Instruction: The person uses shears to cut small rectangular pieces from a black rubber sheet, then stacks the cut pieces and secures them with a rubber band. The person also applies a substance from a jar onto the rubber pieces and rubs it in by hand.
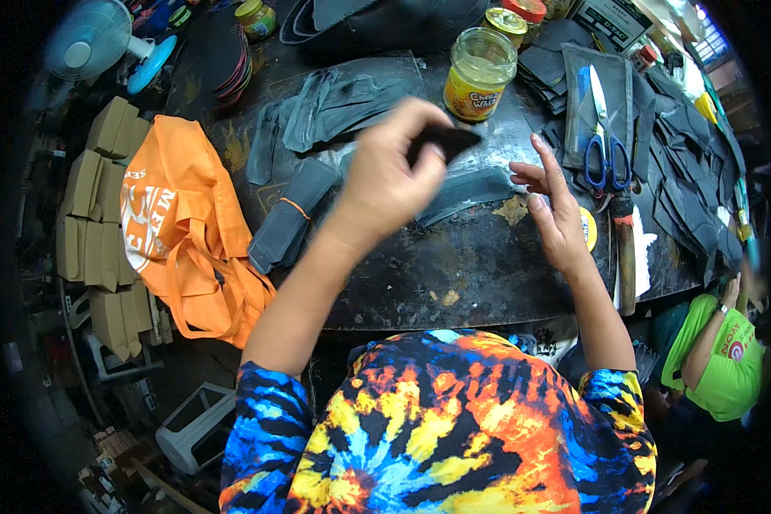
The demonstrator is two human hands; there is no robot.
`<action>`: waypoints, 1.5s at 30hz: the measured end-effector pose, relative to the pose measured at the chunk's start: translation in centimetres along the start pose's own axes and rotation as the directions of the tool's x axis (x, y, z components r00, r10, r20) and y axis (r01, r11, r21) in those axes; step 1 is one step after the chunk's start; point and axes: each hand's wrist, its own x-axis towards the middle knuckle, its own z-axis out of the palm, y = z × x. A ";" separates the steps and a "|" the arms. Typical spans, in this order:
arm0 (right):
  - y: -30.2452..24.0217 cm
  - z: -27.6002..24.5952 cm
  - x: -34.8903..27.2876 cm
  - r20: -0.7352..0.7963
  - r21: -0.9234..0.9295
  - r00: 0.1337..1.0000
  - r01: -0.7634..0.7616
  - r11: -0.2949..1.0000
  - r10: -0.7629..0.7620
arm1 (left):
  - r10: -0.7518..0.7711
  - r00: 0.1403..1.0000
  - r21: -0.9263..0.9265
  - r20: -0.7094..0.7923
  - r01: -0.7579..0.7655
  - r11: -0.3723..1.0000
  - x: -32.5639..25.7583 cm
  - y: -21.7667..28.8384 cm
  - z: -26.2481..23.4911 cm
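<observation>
My left hand (394, 176) is raised over the table, its fingers closed around a small dark flat piece (456, 142), blurred by motion. To its right my right hand (555, 214) holds nothing, with its fingers apart. Between the hands a row of overlapping dark grey strips (463, 195) lies on the table. Just beyond them stands an open glass jar (478, 81) with a yellow label. A dark bundle (295, 210) tied with an orange rubber band lies left of my left wrist. More grey cut pieces (338, 107) lie behind it.
Scissors (606, 137) with blue handles lie at the right, above a wooden-handled tool (625, 257). A yellow lid (588, 228) is beside my right wrist. Black cut pieces (681, 163) pile up at far right. An orange bag (188, 231) hangs at the left edge; a person in green (724, 355) sits lower right.
</observation>
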 end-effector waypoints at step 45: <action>-0.7 1.6 -2.5 0.100 -0.891 0.974 -0.003 0.454 0.203 | 0.080 0.996 0.534 0.051 -0.095 0.840 -6.6 -4.4 1.2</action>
